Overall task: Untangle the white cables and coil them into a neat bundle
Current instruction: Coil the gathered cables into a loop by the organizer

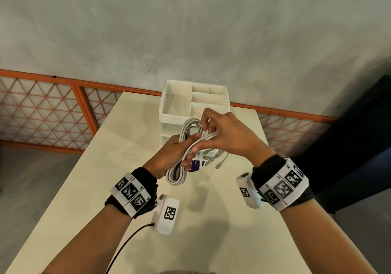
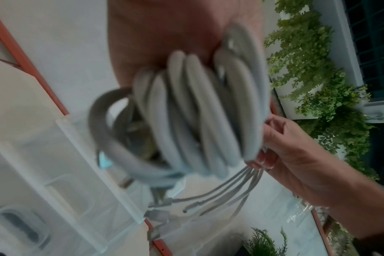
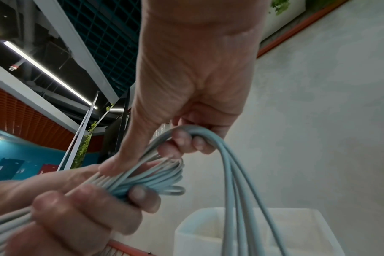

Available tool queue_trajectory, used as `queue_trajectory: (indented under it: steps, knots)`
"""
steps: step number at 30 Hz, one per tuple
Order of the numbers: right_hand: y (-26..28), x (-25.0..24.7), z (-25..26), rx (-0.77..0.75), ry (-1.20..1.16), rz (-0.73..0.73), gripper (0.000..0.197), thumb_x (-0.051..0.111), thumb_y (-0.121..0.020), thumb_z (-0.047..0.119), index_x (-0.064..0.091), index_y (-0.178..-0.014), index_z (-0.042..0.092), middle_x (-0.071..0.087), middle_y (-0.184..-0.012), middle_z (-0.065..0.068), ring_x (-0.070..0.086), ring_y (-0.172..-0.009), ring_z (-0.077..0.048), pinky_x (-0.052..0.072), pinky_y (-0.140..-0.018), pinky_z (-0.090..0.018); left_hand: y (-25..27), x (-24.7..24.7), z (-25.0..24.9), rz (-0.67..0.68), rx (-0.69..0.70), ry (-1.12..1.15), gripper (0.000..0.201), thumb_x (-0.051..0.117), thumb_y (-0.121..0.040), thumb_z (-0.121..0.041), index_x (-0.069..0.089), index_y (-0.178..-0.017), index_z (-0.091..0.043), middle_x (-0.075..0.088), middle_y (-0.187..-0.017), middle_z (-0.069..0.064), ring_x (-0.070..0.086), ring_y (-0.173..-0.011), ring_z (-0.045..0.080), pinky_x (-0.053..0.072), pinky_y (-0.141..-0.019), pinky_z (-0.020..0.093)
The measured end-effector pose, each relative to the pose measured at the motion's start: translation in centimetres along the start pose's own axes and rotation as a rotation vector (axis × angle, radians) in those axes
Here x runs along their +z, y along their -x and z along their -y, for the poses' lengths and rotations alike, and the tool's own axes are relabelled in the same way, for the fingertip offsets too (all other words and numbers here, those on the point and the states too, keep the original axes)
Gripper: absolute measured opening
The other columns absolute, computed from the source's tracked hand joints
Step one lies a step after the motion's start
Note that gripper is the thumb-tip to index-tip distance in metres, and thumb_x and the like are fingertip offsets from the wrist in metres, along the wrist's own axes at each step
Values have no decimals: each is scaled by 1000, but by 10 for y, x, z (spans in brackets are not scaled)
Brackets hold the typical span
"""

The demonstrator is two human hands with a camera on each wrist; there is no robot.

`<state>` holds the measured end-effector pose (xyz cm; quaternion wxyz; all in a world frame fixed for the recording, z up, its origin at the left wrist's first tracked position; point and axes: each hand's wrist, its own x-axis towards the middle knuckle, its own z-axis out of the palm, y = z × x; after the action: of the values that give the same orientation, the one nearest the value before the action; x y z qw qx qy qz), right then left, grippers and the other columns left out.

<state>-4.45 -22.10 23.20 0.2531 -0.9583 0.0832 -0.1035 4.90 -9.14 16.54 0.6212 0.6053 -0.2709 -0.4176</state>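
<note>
A coil of white cables (image 1: 179, 163) hangs above the table, with loops sticking out at its far and near ends. My left hand (image 1: 175, 151) grips the middle of the coil (image 2: 200, 110), fingers curled round the strands. My right hand (image 1: 213, 132) pinches several loose cable tails (image 3: 186, 136) and holds them across the coil's waist. The free ends with their plugs (image 1: 220, 163) dangle below the right hand, close to the tabletop. In the right wrist view my left fingers (image 3: 83, 213) wrap the bundle (image 3: 147, 180).
A white compartment organizer (image 1: 175, 104) stands on the cream table (image 1: 211, 231) just beyond the hands. A small purple-and-white item (image 1: 196, 164) lies under the coil. An orange mesh railing (image 1: 53, 108) runs behind the table. A dark object (image 1: 359, 136) stands to the right.
</note>
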Motion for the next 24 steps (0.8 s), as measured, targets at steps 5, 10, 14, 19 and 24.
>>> queue_trajectory:
  steps: [5, 10, 14, 19, 24]
  knots:
    - [3, -9, 0, 17, -107, 107, 38, 78, -71, 45, 49, -79, 21, 62, -60, 6, 49, -52, -9, 42, -57, -29, 1, 3, 7, 29, -43, -28, 43, 50, -93, -41, 45, -59, -15, 38, -46, 1, 29, -35, 12, 36, -41, 22]
    - [0, -19, 8, -14, -255, 229, 25, 65, -88, 27, 45, -95, 15, 67, -71, 5, 56, -58, -5, 44, -57, -15, 4, 10, 13, 77, -34, -55, 52, 33, -90, -58, 52, -66, -16, 39, -51, 4, 28, -38, 13, 35, -44, 23]
    - [-6, -18, 6, 18, -303, 252, 32, 66, -87, 31, 42, -101, 15, 62, -66, 2, 56, -56, -5, 41, -56, -12, 3, 16, 15, 106, -91, -35, 80, -5, -84, -71, 62, -93, -29, 41, -48, 3, 29, -37, 13, 36, -45, 24]
    - [-12, -9, -2, 79, -333, 218, 40, 71, -81, 35, 40, -98, 16, 61, -70, -3, 56, -56, -3, 44, -58, -13, -1, 20, 21, 176, -127, -13, 91, -9, -78, -77, 49, -82, -7, 40, -48, 8, 27, -34, 15, 34, -43, 24]
    - [-19, -2, -18, 188, -355, 140, 49, 78, -73, 38, 38, -95, 20, 54, -72, 1, 52, -61, -9, 43, -61, -22, 5, 21, 16, 251, -104, -37, 76, 24, -73, -84, 43, -74, -10, 38, -51, 5, 27, -38, 14, 32, -43, 23]
